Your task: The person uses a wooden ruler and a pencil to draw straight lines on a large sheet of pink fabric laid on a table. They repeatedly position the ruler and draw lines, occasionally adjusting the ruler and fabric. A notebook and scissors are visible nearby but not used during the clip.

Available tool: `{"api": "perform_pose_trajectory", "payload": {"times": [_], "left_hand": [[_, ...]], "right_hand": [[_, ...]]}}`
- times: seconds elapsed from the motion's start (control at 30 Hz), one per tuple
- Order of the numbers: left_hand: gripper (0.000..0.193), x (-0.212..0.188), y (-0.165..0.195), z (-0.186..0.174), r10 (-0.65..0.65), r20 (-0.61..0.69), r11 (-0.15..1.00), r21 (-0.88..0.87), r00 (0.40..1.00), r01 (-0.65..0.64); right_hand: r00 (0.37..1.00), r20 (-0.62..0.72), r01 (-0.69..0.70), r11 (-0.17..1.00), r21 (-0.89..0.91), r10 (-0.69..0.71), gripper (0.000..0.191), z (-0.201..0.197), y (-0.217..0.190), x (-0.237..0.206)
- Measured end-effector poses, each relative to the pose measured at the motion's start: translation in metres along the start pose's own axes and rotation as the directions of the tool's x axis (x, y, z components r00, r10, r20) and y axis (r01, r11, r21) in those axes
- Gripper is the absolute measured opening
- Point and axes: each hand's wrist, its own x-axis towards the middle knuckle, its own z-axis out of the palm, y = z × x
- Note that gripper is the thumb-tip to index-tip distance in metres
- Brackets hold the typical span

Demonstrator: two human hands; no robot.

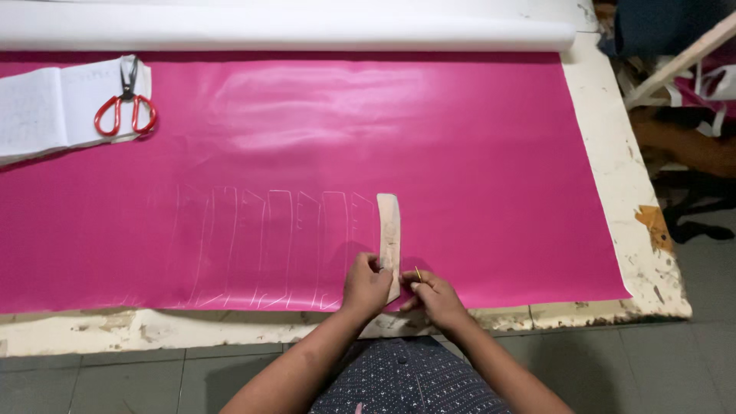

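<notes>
Progress: roughly eight pale traced outlines (264,245) already scratched side by side across the near half of the pink sheet (475,153), running leftward from the template; judged well under way, with one more outline apparently in hand.
Remainder: wide stretch of unmarked pink to the right of the template and across the whole far half; nothing cut out yet, scissors lying apart.
Template position: pale curved template (389,238) flat on the pink sheet, near its front edge, just right of the last traced outline.
Template axis: long axis running away from the body, near end under the hands, far end pointing toward the white roll (307,31); slight bow along its length.
Left hand: left hand (366,287) pressed down on the near end of the template, fingers curled over its edge, pinning it.
Right hand: right hand (437,295) pinching a thin yellowish marking tool (418,274) between thumb and fingers, tip close to the template's right edge.
Surroundings: red-handled scissors (126,107) resting on an open notebook (54,107) at far left, well apart; worn white table edge (636,230) at right.
</notes>
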Motion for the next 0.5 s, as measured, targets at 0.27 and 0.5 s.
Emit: {"api": "perform_pose_trajectory", "payload": {"times": [0.27, 0.5], "left_hand": [[0.016, -0.003, 0.042, 0.001, 0.339, 0.07, 0.902, 0.26, 0.938, -0.345], [0.021, 0.004, 0.064, -0.016, 0.656, 0.2, 0.606, 0.434, 0.727, -0.666]], "right_hand": [[0.999, 0.041, 0.014, 0.967, 0.254, -0.025, 0.039, -0.025, 0.008, -0.017], [0.995, 0.1, -0.041, 0.818, 0.574, -0.02, 0.029, -0.076, 0.004, -0.033]]}}
